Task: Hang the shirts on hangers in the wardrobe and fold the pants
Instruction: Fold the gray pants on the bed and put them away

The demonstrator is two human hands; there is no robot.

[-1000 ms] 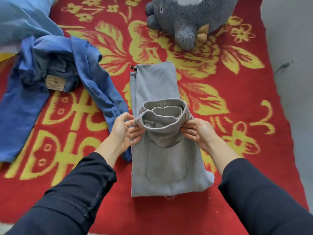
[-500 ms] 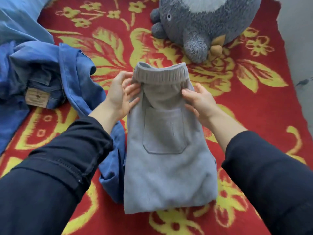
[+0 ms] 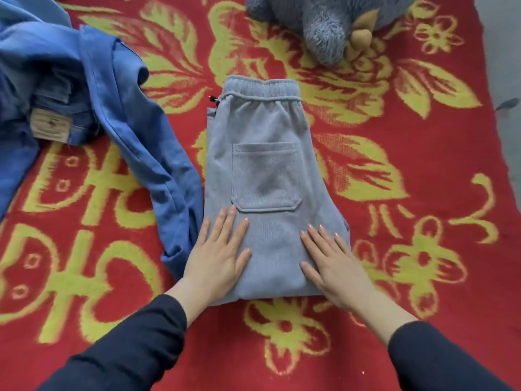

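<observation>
Leftward, crumpled blue jeans (image 3: 135, 131), one leg touching the left edge of the folded grey pants (image 3: 267, 170). Mid-blanket on their near end, left hand (image 3: 217, 258) and right hand (image 3: 335, 266) pressed flat, fingers straight, grasping nothing. Rightward, wide red blanket (image 3: 439, 210) to its border.

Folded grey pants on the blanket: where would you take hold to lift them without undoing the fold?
Probably the near folded edge of the grey pants, from the person's side, fingers under, thumbs on top. That end is a closed fold, so layers should stay together; the waistband end lies open. The left hand and right hand lie flat right by it.
</observation>
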